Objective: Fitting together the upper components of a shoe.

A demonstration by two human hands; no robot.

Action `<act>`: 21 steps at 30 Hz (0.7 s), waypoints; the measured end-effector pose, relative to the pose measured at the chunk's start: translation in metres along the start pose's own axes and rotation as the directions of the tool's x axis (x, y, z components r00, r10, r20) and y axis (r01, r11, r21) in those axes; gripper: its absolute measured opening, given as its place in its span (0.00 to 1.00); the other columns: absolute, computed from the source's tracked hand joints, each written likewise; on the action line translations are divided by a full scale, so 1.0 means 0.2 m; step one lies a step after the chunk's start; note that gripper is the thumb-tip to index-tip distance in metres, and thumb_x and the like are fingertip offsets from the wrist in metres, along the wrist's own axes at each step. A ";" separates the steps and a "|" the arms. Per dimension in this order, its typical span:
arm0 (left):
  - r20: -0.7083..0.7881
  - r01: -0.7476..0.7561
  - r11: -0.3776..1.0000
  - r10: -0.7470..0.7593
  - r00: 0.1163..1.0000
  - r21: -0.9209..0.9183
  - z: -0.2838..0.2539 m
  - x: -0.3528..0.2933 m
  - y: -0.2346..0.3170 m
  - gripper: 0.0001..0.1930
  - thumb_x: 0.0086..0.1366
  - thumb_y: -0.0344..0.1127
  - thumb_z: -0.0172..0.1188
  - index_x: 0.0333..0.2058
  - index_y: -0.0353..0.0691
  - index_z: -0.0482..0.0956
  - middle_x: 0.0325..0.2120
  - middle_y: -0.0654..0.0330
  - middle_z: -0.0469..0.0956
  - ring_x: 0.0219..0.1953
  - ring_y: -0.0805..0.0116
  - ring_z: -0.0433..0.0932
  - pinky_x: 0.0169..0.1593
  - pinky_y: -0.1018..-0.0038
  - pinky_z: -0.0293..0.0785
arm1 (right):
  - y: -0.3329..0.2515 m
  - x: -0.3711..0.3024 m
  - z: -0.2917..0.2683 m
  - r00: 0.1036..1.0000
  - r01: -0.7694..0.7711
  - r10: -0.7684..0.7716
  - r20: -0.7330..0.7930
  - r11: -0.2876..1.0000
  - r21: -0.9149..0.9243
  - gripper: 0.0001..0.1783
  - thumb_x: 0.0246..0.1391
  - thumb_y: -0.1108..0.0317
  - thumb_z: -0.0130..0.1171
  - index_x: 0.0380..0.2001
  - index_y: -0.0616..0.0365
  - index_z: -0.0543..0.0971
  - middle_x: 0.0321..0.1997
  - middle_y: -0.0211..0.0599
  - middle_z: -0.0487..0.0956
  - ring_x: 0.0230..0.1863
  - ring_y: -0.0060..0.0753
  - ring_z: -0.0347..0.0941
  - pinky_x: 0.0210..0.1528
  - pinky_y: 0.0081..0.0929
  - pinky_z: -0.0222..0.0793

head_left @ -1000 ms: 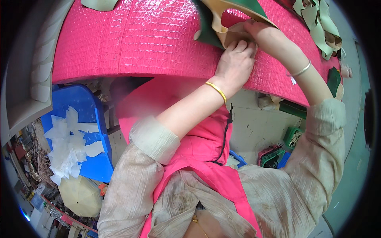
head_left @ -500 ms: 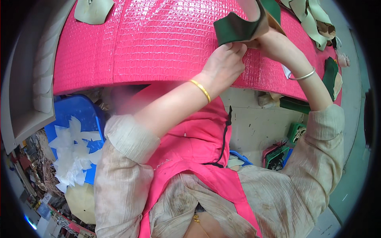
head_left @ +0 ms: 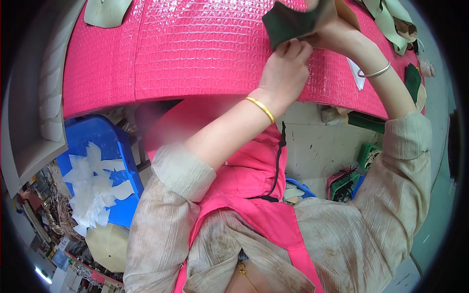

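Note:
At the upper right, above the pink table cover, a dark green leather piece with a tan inner side is held up in a curved shape. My left hand, with a gold bracelet at its wrist, is closed in a pinch at the lower edge of that piece. Gripping the tan side is my right hand, which wears a silver bangle; its fingers are partly hidden behind the leather. The top of the piece runs out of the picture.
The quilted pink table cover spans the top. On it lie a pale green piece, more pale green pieces and a white slip. Below left stands a blue bin with white scraps. A green basket sits low right.
My left hand has moved slightly right and down, still pinched at the leather's lower edge. The whole view has shifted a little, and more of the white slip by my right wrist shows.

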State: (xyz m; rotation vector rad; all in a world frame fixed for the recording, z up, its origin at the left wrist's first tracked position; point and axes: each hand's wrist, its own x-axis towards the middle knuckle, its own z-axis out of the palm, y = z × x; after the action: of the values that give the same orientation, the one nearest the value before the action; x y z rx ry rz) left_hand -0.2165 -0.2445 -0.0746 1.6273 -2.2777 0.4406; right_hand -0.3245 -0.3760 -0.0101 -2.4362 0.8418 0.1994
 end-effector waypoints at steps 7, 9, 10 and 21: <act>-0.128 0.020 0.981 -0.045 0.991 -0.191 0.02 0.08 0.00 0.11 0.45 0.35 0.53 0.29 0.40 0.77 0.32 0.63 0.68 0.41 0.68 0.65 0.51 0.71 0.57 | 0.00 -0.05 -0.08 0.998 -0.049 0.045 0.035 0.993 0.110 0.15 0.43 0.68 0.57 0.36 0.63 0.73 0.27 0.46 0.75 0.32 0.34 0.74 0.34 0.25 0.69; -0.279 -0.188 0.982 0.187 0.942 0.022 -0.01 0.12 -0.04 0.07 0.40 0.34 0.52 0.17 0.43 0.78 0.27 0.65 0.71 0.40 0.70 0.66 0.52 0.73 0.56 | 0.12 -0.12 -0.09 0.968 0.221 -0.242 -0.061 0.945 -0.241 0.18 0.44 0.65 0.58 0.39 0.60 0.72 0.30 0.44 0.76 0.31 0.36 0.74 0.34 0.26 0.69; -0.282 -0.175 0.984 0.177 0.943 0.034 -0.02 0.15 -0.08 0.07 0.40 0.34 0.52 0.17 0.43 0.78 0.27 0.65 0.71 0.40 0.70 0.66 0.52 0.73 0.56 | 0.13 -0.16 -0.06 0.954 0.200 -0.264 -0.144 0.915 -0.351 0.18 0.43 0.63 0.59 0.39 0.56 0.73 0.33 0.41 0.76 0.32 0.36 0.73 0.34 0.26 0.69; 0.261 -0.495 0.861 0.455 0.852 0.116 -0.30 -0.17 -0.29 0.07 0.43 0.33 0.51 0.16 0.42 0.78 0.22 0.62 0.70 0.36 0.68 0.68 0.53 0.72 0.56 | -0.33 -0.08 0.05 0.993 0.115 -0.120 -0.019 0.980 -0.163 0.11 0.48 0.61 0.54 0.31 0.57 0.76 0.30 0.37 0.76 0.34 0.33 0.71 0.37 0.22 0.65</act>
State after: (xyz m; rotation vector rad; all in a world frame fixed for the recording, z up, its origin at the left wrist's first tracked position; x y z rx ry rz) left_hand -0.1472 -0.2084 -0.0314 1.2116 -2.9024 0.6172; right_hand -0.2964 -0.3185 0.0172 -2.6380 0.7152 0.1949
